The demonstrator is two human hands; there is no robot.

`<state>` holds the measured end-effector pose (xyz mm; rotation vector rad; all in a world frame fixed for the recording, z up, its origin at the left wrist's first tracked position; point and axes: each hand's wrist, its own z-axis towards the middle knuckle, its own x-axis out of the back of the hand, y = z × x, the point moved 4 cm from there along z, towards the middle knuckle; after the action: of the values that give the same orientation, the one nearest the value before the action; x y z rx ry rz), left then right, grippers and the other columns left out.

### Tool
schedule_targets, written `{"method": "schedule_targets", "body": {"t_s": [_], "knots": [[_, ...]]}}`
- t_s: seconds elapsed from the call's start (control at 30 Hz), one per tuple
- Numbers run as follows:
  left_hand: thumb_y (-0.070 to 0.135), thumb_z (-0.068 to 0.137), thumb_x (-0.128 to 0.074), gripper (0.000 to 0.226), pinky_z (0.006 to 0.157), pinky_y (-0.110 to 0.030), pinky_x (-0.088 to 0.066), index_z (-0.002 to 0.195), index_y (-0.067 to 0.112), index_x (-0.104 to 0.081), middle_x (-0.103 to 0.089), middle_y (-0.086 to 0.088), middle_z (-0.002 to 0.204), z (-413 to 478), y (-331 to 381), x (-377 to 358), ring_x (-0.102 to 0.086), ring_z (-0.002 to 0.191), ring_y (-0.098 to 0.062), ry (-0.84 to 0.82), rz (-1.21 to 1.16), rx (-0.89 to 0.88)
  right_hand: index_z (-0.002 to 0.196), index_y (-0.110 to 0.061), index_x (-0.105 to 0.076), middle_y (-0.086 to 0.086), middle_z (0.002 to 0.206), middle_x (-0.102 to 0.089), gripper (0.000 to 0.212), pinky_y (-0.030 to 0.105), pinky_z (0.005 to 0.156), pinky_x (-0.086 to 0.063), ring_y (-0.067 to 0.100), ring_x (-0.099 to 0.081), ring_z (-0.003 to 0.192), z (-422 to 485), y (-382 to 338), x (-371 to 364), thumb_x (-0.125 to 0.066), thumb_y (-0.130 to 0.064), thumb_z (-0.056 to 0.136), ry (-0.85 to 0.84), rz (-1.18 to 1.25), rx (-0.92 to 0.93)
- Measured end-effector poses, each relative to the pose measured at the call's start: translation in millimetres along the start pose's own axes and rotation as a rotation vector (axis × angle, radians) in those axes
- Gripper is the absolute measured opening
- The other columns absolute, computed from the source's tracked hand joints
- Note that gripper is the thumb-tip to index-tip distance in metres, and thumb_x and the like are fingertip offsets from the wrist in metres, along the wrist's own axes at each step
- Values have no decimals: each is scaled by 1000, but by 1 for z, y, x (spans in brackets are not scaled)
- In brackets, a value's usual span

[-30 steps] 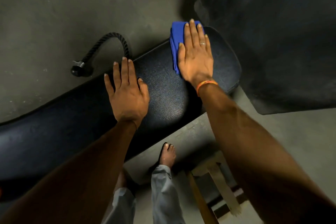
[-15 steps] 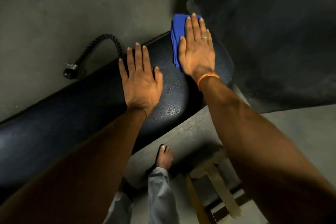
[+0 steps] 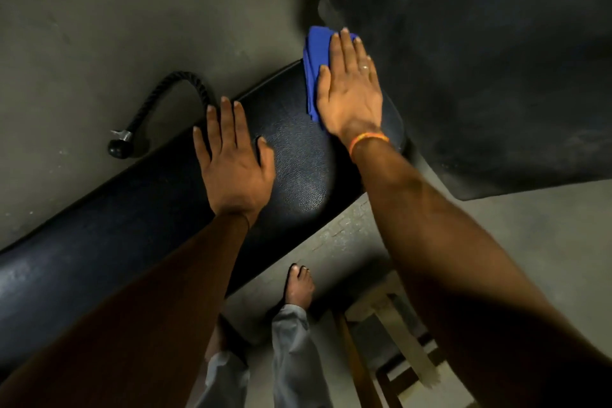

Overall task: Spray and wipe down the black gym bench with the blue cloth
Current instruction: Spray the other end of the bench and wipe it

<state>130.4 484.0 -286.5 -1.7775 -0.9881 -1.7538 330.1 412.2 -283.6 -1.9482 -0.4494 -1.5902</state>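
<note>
Lying on the bare concrete floor (image 3: 82, 26) at the far left is a black tricep rope (image 3: 172, 89), its rubber end knob beside the bench edge; it plays no part here. Next comes the black gym bench (image 3: 298, 175), a long padded top running diagonally from the lower left up to its rounded end at the upper right. Its grained vinyl skin catches a sheen near the middle, so I judge it firm underneath, slightly yielding, and slick where damp. The left hand (image 3: 231, 162) rests flat on the pad, fingers spread and loose, gripping nothing; it looks like a brace for the person's weight. Below, 1 bare foot (image 3: 299, 285) and grey trouser legs (image 3: 294, 358) stand on the floor beside a wooden frame (image 3: 407, 341). Further right, the right hand (image 3: 352, 89) lies palm down on the blue cloth (image 3: 316, 56), fingers extended, pinning it to the bench end, not clenching it; an orange wristband (image 3: 367, 141) circles the wrist. The cloth is folded, soft and light, and hangs a little past the far edge of the pad. Being limp, it would bunch if pinched at 1 corner, so broad palm pressure over its middle suits it best. No spray bottle is in view. At the far right lies a dark rubber mat (image 3: 496, 60)
</note>
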Motion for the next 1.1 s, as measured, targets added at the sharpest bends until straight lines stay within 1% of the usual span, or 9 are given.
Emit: {"method": "schedule_targets", "body": {"t_s": [0.13,0.23,0.33,0.5,0.63,0.73,0.87,0.97,1.1], "knots": [[41,104,-30,67,127,-55,-13,162,10,-20,-16,-10,171,0,2,3,-14,159,-29,15,10,-1,163,-9,-18,9,172,-14,63,43,129,-17,24,-12,159,-49,9,1,-20,-38,107,80,15,-129],[41,104,-29,67,127,-55,-12,162,9,-20,-16,-10,171,2,1,2,-13,159,-29,10,10,-2,164,-10,-13,8,173,-7,64,43,130,-13,24,-5,160,-112,13,-2,-20,-38,107,38,-12,-98],[40,104,-30,67,127,-55,-12,162,9,-21,-17,-10,171,1,1,0,-14,159,-29,29,17,-5,163,-9,-18,8,172,-12,64,41,130,-16,25,-11,160,-85,27,-2,-22,-38,106,37,-7,-73],[40,104,-30,67,128,-54,-11,162,9,-21,-18,-10,171,1,0,-2,-15,158,-30,38,20,-8,158,-5,-33,15,164,-35,68,39,127,-24,29,-33,152,-16,55,-2,-15,-41,103,28,130,-258],[39,103,-32,66,127,-55,-12,161,8,-23,-19,-10,171,0,2,-1,-16,158,-30,41,1,-7,160,-3,-26,14,168,-27,62,37,129,-16,27,-23,156,-75,50,2,-24,-36,108,138,147,-354],[39,103,-32,66,127,-55,-12,161,8,-23,-19,-10,170,0,0,-2,-16,158,-30,41,4,-4,161,-1,-20,15,170,-17,63,36,131,-8,28,-13,159,-107,45,-3,-24,-34,108,138,136,-343],[39,103,-31,67,128,-54,-11,162,8,-22,-18,-10,171,0,0,-3,-15,158,-30,39,11,-11,157,-1,-31,19,164,-33,64,38,127,-22,33,-32,152,-59,61,-2,-21,-36,105,92,98,-230],[40,104,-30,67,128,-55,-11,162,8,-21,-18,-11,171,0,0,-3,-16,158,-31,35,3,-18,155,-4,-36,17,159,-42,60,39,121,-31,33,-42,144,-38,70,2,-24,-36,107,73,157,-311],[40,103,-26,67,127,-55,-11,162,8,-21,-17,-11,171,-1,0,-3,-15,158,-31,44,0,-20,159,-4,-28,15,166,-29,63,39,128,-19,31,-26,155,-82,41,-5,-24,-37,106,181,76,-323]]}}
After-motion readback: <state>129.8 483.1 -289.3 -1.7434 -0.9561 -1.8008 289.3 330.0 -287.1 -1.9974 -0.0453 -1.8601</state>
